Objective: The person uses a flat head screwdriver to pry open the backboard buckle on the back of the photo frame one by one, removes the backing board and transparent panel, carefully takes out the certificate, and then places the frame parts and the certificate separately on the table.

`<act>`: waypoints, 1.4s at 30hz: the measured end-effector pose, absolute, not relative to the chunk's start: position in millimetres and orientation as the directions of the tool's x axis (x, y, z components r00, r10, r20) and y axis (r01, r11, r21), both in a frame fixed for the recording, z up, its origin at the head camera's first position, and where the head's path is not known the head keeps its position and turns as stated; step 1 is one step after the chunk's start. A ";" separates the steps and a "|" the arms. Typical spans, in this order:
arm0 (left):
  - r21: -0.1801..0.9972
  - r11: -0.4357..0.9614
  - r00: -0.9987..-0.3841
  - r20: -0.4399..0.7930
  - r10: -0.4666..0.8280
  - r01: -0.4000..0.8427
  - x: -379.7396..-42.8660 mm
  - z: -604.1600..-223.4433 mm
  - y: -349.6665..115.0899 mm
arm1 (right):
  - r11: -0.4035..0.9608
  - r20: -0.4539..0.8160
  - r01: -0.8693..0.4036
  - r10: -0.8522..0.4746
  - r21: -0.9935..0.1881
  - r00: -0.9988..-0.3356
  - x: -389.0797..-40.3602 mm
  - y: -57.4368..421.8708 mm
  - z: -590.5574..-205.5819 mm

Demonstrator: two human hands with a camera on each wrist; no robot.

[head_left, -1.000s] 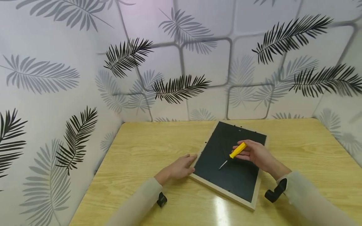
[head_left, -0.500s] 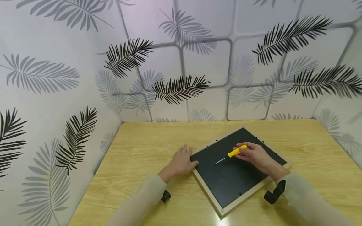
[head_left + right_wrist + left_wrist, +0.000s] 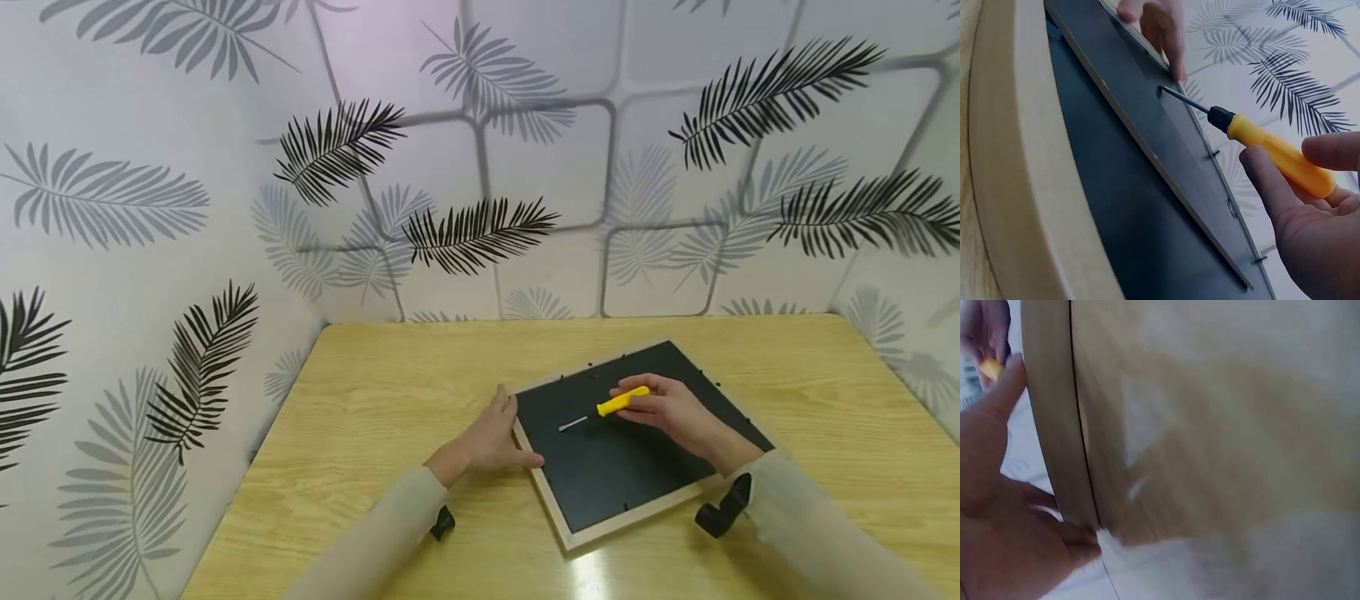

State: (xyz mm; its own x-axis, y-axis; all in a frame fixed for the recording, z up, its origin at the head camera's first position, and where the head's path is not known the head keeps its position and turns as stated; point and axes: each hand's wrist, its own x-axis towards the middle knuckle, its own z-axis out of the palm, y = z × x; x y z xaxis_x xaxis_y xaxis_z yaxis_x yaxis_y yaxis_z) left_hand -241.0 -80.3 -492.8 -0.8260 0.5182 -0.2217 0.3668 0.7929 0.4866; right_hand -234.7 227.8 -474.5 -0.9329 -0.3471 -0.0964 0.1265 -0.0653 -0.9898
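Observation:
A picture frame [image 3: 558, 527] with pale wooden sides lies at an angle, its black backing panel [image 3: 600, 475] facing up. My left hand [image 3: 491, 437] grips its left side near the corner, thumb on the near stretch of the rim and fingers around the far end. In the left wrist view, those fingers [image 3: 1075, 540] wrap the wooden corner. My right hand [image 3: 678, 417] holds a screwdriver [image 3: 622, 401] by its yellow handle, above the panel. The shaft points left, its tip close over the panel. Small dark tabs [image 3: 1213, 154] line the rim in the right wrist view.
The light wooden table [image 3: 375, 392] extends around the frame on all sides. Behind it and on the left stands a pale wall [image 3: 540, 275] with a leaf pattern. Black wrist cameras [image 3: 722, 508] sit below both sleeves.
The frame has turned clockwise, with my left hand moving away along its corner and the thumb coming onto its side. The screwdriver has tilted flatter, its tip shifting left.

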 end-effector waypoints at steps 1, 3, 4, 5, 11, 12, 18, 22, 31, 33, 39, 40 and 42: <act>0.499 0.781 -0.814 -0.224 0.536 0.377 -248.1 -493.5 -81.2 | -0.052 -0.100 0.125 -0.342 -0.991 -0.934 -235.4 225.8 -474.2; 0.525 0.755 -0.792 -0.224 0.568 0.393 -261.0 -493.9 -82.1 | -0.035 -0.103 0.122 -0.331 -0.992 -0.938 -237.3 221.2 -473.6; 0.536 0.744 -0.784 -0.222 0.580 0.399 -266.4 -494.0 -82.2 | -0.027 -0.104 0.119 -0.323 -0.993 -0.941 -238.4 218.5 -473.6; 0.540 0.739 -0.779 -0.221 0.587 0.403 -270.4 -493.8 -82.1 | -0.019 -0.102 0.114 -0.317 -0.993 -0.943 -239.2 215.9 -473.3; 0.476 0.786 -0.804 -0.236 0.546 0.394 -256.6 -487.7 -76.6 | 0.005 -0.069 0.071 -0.306 -0.997 -0.949 -243.1 203.6 -473.1; 0.468 0.794 -0.807 -0.244 0.538 0.388 -252.0 -486.7 -75.9 | 0.011 -0.068 0.068 -0.307 -0.998 -0.949 -243.6 201.9 -472.9; 0.513 0.773 -0.791 -0.261 0.554 0.372 -256.3 -490.3 -77.8 | 0.046 -0.096 0.087 -0.299 -0.995 -0.950 -246.2 195.0 -474.0; 0.526 0.742 -0.759 -0.248 0.602 0.416 -272.7 -492.6 -81.4 | 0.048 -0.113 0.104 -0.300 -0.993 -0.947 -247.5 192.3 -475.7; 0.484 0.705 -0.711 -0.216 0.670 0.518 -284.1 -493.1 -80.4 | 0.007 -0.134 0.136 -0.247 -0.991 -0.960 -248.0 192.5 -476.5; 0.490 0.698 -0.704 -0.214 0.677 0.522 -283.8 -493.3 -80.9 | -0.001 -0.139 0.143 -0.240 -0.990 -0.961 -247.7 193.9 -477.3; 0.501 0.693 -0.692 -0.230 0.684 0.518 -284.8 -493.8 -85.2 | -0.013 -0.135 0.142 -0.241 -0.990 -0.961 -248.7 196.0 -478.5; 0.500 0.693 -0.690 -0.233 0.685 0.519 -285.1 -493.8 -85.7 | -0.014 -0.134 0.142 -0.241 -0.990 -0.961 -249.1 195.7 -478.5; 0.507 0.691 -0.688 -0.236 0.687 0.516 -285.3 -493.0 -86.2 | -0.012 -0.136 0.143 -0.240 -0.990 -0.961 -249.8 194.9 -478.3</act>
